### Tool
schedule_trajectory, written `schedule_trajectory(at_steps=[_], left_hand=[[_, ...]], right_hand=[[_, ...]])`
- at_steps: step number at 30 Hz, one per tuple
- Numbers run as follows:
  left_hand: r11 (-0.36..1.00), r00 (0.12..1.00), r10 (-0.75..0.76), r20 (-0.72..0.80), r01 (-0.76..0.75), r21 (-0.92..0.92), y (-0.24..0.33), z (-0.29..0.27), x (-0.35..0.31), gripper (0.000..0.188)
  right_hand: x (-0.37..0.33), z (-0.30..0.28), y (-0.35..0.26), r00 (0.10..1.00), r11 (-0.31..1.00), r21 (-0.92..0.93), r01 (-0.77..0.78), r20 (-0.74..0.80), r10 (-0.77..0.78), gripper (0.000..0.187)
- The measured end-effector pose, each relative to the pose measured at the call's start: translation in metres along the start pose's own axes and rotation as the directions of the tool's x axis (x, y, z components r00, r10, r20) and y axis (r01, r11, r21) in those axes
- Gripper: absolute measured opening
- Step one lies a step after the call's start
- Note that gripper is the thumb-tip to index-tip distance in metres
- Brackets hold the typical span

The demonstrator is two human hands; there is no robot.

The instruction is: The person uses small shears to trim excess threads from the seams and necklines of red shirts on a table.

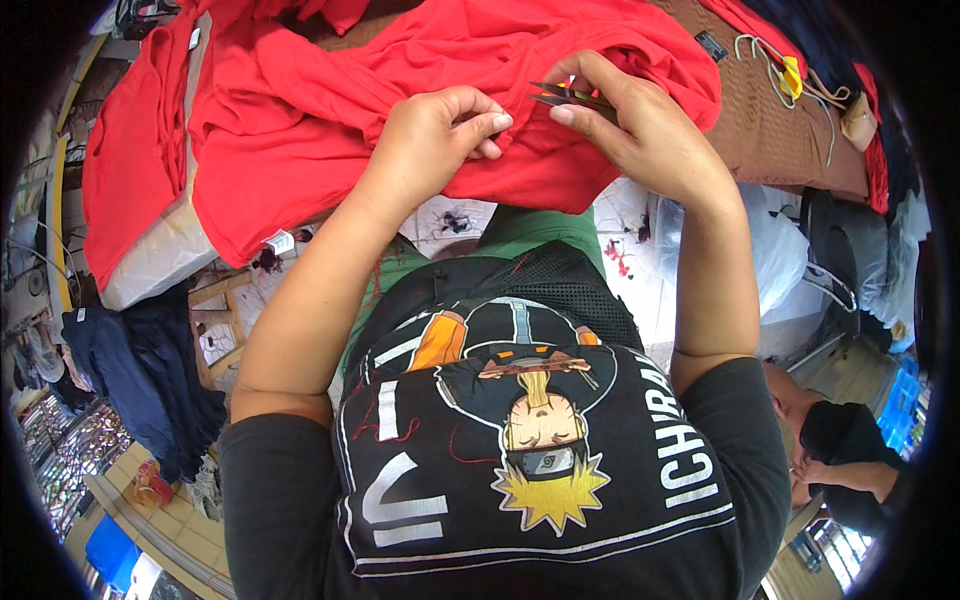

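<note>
A rumpled red knit garment (330, 110) lies spread over the near edge of a work surface (780, 130) covered in brown patterned cloth, its lower folds hanging toward the person's lap. The left hand (435, 135) pinches a fold of the red fabric, its fingers (490, 125) drawn together on the cloth at the middle of the picture. Just beside it, the right hand (640, 125) grips a pair of small dark metal thread snips (565, 97), fingers closed around the tool, whose narrow blades point left toward the pinched fold and stand slightly apart at the tips. The two hands nearly meet above the garment's hem.

A second piece of red cloth (125, 170) drapes off the surface's left side, over a pale grey padded edge (165, 260). On the far right of the surface lie a yellow-handled tool with a pale green cord (785, 75) and a small tan object (858, 120), too small to tell apart further. Below the hands, the wearer's black printed T-shirt (530, 450) fills the lower frame, with green trousers (530, 230) showing above it. Dark navy garments (140, 370) hang at the lower left over a wooden stool (215, 320). White plastic bags (780, 260) sit on the floor at the right, and another person in black (850, 450) crouches at the lower right edge.
</note>
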State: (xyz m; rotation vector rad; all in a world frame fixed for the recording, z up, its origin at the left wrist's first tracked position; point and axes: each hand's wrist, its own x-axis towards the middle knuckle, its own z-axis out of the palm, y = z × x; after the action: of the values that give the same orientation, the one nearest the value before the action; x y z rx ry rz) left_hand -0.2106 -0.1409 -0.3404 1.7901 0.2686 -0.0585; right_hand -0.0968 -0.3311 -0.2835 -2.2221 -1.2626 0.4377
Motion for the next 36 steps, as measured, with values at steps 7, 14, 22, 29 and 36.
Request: schedule_trajectory(at_steps=[7, 14, 22, 29, 36], left_hand=[[0.992, 0.998, -0.034, 0.047, 0.039, -0.123, -0.002, -0.004, 0.001, 0.021], [0.994, 0.999, 0.0, 0.033, 0.004, -0.106, -0.003, -0.002, 0.001, 0.021], [0.913, 0.942, 0.315, -0.117, -0.267, 0.307, 0.007, -0.002, -0.003, 0.02], [0.957, 0.95, 0.26, -0.174, -0.23, 0.178, 0.007, -0.005, 0.0, 0.023], [0.967, 0.954, 0.239, -0.181, -0.216, 0.139, 0.002, -0.006, 0.002, 0.023]], right_hand=[[0.001, 0.001, 0.009, 0.986, 0.989, 0.084, 0.118, 0.107, -0.127, 0.019], [0.013, 0.012, 0.01, 0.983, 0.981, 0.083, 0.176, 0.036, -0.179, 0.014], [0.016, 0.012, 0.007, 0.979, 0.981, 0.044, 0.188, 0.075, -0.191, 0.015], [0.013, 0.009, 0.007, 0.976, 0.973, 0.084, 0.217, -0.003, -0.217, 0.017], [0.013, 0.012, 0.0, 0.99, 0.988, 0.084, 0.133, 0.031, -0.136, 0.019]])
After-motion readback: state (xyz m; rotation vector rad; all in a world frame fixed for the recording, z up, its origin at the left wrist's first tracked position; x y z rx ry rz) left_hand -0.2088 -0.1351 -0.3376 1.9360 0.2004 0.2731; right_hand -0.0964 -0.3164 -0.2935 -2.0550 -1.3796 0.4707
